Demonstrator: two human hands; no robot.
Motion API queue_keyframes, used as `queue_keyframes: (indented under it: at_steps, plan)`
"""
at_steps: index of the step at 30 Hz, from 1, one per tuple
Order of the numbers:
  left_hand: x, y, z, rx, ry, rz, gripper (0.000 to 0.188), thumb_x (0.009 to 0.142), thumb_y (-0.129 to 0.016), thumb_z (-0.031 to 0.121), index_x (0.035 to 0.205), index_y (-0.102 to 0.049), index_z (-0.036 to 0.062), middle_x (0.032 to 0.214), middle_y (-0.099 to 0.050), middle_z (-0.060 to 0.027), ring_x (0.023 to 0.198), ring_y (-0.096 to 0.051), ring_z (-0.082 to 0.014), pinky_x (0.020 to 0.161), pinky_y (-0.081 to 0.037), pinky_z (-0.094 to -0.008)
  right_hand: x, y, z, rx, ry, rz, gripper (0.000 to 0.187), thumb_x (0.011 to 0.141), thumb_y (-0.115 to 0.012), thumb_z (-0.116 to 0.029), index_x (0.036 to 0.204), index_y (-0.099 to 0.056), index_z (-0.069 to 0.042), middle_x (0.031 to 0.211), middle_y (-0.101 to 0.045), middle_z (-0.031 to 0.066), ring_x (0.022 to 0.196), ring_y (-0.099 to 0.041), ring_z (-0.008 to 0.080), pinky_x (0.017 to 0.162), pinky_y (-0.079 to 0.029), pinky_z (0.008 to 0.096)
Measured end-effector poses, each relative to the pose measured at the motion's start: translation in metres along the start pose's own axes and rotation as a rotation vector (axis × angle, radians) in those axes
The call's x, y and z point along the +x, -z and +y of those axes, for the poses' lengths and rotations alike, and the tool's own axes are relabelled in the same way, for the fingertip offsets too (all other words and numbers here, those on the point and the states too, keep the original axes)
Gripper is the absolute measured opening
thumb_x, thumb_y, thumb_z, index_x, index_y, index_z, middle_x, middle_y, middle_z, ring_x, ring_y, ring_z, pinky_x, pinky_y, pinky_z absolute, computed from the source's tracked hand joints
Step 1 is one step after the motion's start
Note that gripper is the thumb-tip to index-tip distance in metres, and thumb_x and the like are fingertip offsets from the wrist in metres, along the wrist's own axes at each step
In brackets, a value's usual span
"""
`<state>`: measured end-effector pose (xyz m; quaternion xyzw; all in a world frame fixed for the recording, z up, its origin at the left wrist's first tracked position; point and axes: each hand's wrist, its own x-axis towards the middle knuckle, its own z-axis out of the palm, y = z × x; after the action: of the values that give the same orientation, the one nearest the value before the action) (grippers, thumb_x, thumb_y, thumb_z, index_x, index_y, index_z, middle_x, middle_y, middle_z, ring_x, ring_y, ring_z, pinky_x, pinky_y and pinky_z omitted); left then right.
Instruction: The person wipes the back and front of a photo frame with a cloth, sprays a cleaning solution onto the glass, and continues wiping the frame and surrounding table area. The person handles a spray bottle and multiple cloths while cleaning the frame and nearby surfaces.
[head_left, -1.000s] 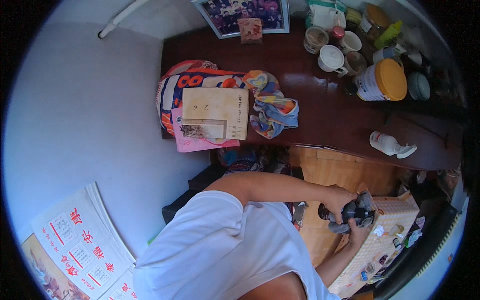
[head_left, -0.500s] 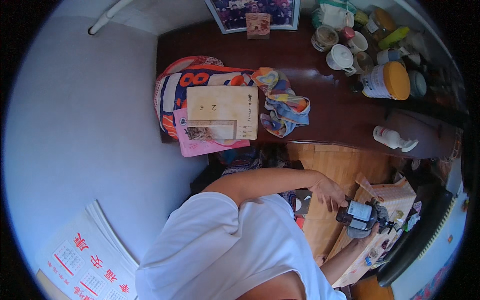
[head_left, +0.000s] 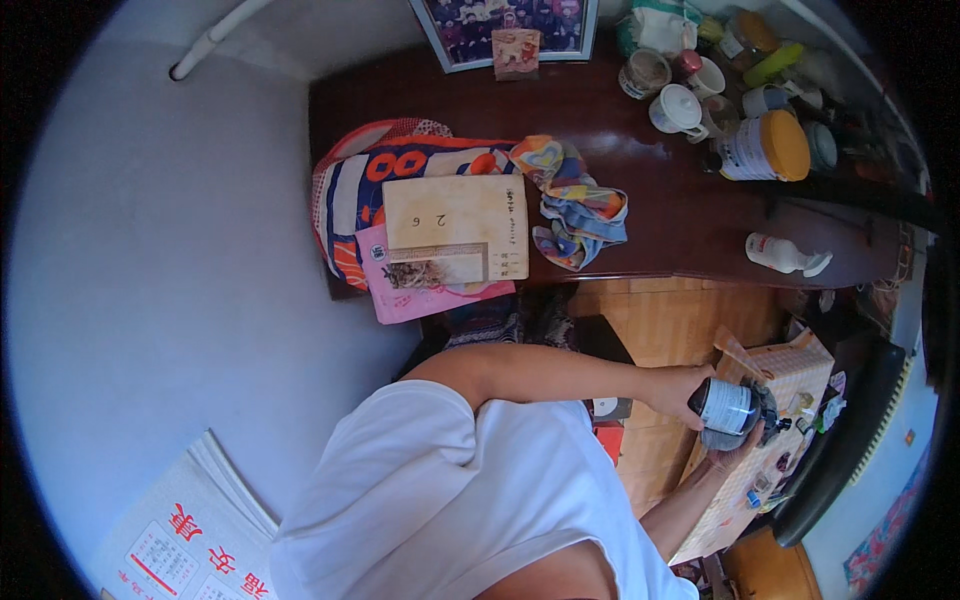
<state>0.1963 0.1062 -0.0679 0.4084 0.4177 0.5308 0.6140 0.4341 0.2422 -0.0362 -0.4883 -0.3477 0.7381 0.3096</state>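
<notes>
A dark pump bottle (head_left: pixel 728 408) with a pale label lies tilted between my hands, its black pump end pointing right. My left hand (head_left: pixel 688 395) is closed round the bottle's base. From below, my right hand (head_left: pixel 736 456) grips the bottle nearer its pump end, partly hidden by it. A grey cloth (head_left: pixel 722 439) is bunched between that hand and the bottle and shows along its lower side. Both hands are above the near edge of a small table with a checked cloth (head_left: pixel 725 515).
A dark red table (head_left: pixel 450 95) carries a folded colourful bag (head_left: pixel 345 195), old booklets (head_left: pixel 455 215), a patterned cloth (head_left: pixel 590 215), a white pump bottle (head_left: pixel 780 254), and several cups and jars, including a yellow-lidded tub (head_left: pixel 785 145). Small items lie on the checked table. A black cushioned edge (head_left: pixel 840 450) stands beyond.
My left hand has moved right and closed round the bottle's base, where only its fingertips were touching before. The bottle has shifted slightly right and up.
</notes>
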Motion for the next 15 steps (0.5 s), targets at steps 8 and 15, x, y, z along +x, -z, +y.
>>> queue_keyframes:
  at_steps: [8,15]
  plan:
    - [-0.006,-0.020,0.009,0.652,-0.178,0.279,0.101,0.067,-0.087,0.037,0.145,-0.035,0.0007,0.136,-0.044,-0.0223,0.125,-0.048,-0.0398,0.102,-0.044,-0.0467,-0.009,-0.043,0.006,0.034,0.024,0.128,0.070,0.091,-0.059,-0.056,0.141,-0.049,-0.009,0.139,-0.056,0.0119,0.123,-0.057,0.0306,0.102,-0.048,0.0472]
    - [0.018,0.005,0.024,-0.547,0.456,-0.338,0.086,0.080,-0.079,0.048,0.146,-0.038,0.0107,0.121,-0.061,-0.0136,0.107,-0.064,-0.0291,0.079,-0.058,-0.0425,-0.008,-0.023,-0.004,0.086,0.073,0.033,0.075,0.085,-0.060,-0.059,0.141,-0.050,-0.010,0.136,-0.057,0.0133,0.121,-0.057,0.0345,0.102,-0.048,0.0503]
